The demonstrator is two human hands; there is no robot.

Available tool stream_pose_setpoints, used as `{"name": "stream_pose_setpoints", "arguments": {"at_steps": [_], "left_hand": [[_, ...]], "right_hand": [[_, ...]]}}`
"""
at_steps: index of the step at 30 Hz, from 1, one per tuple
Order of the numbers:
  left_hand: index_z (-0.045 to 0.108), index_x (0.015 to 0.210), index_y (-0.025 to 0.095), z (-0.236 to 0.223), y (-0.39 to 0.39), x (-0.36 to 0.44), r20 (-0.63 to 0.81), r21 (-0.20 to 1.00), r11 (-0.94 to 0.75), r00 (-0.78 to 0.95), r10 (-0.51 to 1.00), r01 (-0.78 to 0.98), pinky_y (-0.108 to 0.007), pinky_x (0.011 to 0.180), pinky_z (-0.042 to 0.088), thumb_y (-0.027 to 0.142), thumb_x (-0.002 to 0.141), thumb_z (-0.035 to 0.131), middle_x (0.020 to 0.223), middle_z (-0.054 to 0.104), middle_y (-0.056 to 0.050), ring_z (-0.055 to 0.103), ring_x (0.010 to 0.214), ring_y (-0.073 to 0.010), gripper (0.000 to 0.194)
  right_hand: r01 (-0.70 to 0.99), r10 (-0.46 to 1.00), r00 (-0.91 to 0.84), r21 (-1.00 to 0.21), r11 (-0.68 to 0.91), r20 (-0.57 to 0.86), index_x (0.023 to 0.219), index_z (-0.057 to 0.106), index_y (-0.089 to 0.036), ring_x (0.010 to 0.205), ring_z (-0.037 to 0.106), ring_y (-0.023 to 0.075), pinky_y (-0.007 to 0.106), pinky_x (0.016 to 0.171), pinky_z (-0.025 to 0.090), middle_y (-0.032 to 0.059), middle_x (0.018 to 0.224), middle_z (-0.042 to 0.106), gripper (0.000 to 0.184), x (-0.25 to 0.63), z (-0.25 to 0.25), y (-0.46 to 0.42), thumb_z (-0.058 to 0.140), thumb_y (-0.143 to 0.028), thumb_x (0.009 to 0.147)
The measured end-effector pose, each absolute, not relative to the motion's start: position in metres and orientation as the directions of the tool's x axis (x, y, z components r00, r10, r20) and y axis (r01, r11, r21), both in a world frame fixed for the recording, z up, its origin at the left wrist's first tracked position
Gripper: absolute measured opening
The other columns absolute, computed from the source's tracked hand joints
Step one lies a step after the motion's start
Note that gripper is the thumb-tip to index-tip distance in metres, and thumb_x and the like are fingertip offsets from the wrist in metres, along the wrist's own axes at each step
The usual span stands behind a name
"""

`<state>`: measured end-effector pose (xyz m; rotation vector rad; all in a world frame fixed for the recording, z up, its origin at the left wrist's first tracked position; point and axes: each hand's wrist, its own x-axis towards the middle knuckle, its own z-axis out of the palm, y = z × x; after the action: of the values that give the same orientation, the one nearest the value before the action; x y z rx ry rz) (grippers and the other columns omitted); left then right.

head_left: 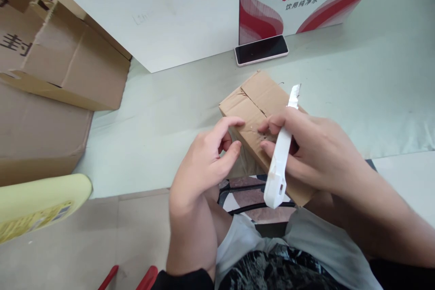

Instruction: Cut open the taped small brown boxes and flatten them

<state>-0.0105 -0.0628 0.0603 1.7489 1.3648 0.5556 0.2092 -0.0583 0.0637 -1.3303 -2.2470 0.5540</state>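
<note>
A brown cardboard box (pixel 261 95) lies at an angle on the front edge of the table, partly over my lap. Its top has a slit along a seam and some torn spots. My right hand (pixel 306 145) is closed around a white utility knife (pixel 279 161), its blade end pointing away from me and its handle end towards me. The thumb and forefinger of that hand are close together just over the box top. My left hand (pixel 209 158) is at the box's left edge, forefinger reaching onto the cardboard, thumb apart from it, with nothing seen in it.
A phone (pixel 261 50) lies beyond the box, against a white and red printed carton (pixel 292 9). Larger cardboard boxes (pixel 78 54) stand at the left. A pale yellow-green object with a label (pixel 44 201) juts in at the lower left. Light green cloth (pixel 159 131) covers the table.
</note>
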Motion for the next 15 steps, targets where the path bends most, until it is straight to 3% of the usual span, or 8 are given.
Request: {"name": "stream_pose_setpoints", "arguments": {"at_steps": [15], "left_hand": [[0.059,0.125,0.025,0.0545,-0.0615,-0.0099,-0.136,0.842,-0.060,0.319,0.938,0.536,-0.027,0.064,0.041,0.022,0.094,0.053,0.070,0.051,0.007,0.051,0.065,-0.0123,0.032]], "right_hand": [[0.693,0.858,-0.454,-0.511,0.509,0.240,0.095,0.058,-0.021,0.062,0.066,0.0188,0.027,0.051,0.034,0.0051,0.088,0.078,0.007,0.2086,0.0634,-0.0592,0.057,-0.027,0.094]]}}
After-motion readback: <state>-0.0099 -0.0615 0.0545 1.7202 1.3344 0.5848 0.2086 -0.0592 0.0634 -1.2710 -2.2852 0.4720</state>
